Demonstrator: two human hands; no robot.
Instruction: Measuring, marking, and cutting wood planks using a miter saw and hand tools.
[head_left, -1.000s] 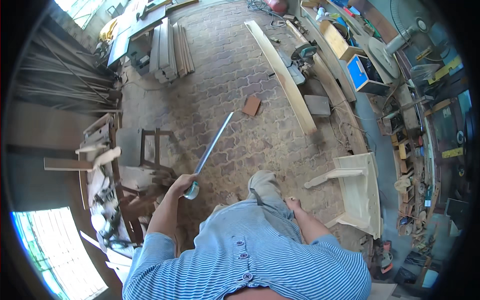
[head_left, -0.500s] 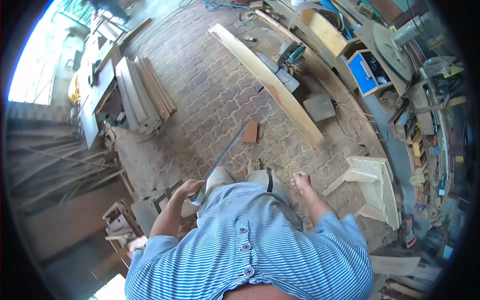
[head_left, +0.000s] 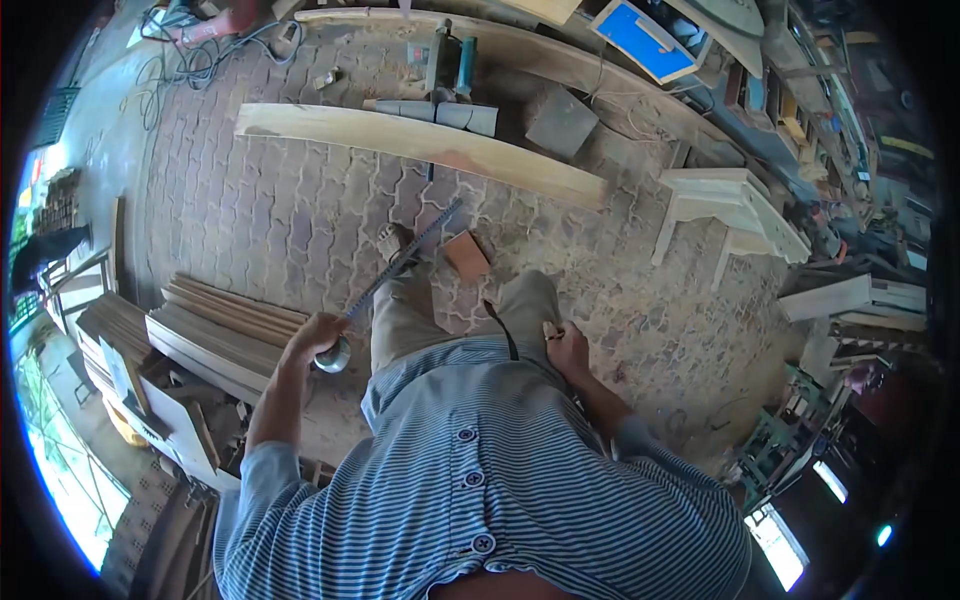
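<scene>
My left hand is closed on a tape measure. Its metal blade stretches forward and right over a foot, its far end short of a long pale board on the paving. A small reddish-brown block lies just right of the blade. My right hand is by my right thigh, fingers curled round something small that I cannot make out.
A green power tool, a grey block and hoses lie beyond the board. A pale wooden piece with legs stands at right. Stacked planks are at left, machinery at lower right.
I have turned right: the long board went from steep to nearly level, and the plank stacks swung down to lower left. The tape stays in my left hand; my right hand moved slightly inward.
</scene>
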